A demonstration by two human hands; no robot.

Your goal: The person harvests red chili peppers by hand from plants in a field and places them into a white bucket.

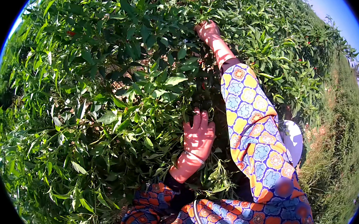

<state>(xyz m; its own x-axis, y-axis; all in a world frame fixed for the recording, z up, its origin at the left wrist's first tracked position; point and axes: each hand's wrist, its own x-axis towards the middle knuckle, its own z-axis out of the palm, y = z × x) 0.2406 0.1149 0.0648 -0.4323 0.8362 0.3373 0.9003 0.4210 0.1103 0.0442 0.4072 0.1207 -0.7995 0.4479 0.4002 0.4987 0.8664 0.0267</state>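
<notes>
Dense chilli pepper plants (134,96) with green leaves fill most of the view before me. My left hand (198,138), with a pale bangle at its wrist, reaches into a dark gap between the plants. Its back faces up and its fingertips are partly lost among stems. Farther off, my right hand (208,30) is curled into the leaves at the top; foliage and shadow hide its fingers, so anything in them is hidden. A red chilli (203,85) hangs in the shade between the two hands. Green chillies (267,75) grow to the right of my right forearm.
A white rounded object (295,141), perhaps a container, stands behind my right sleeve (251,119). Dry grass (317,164) runs along the right side of the plants. Another red chilli (71,33) shows at the upper left. Stems and branches crowd around both arms.
</notes>
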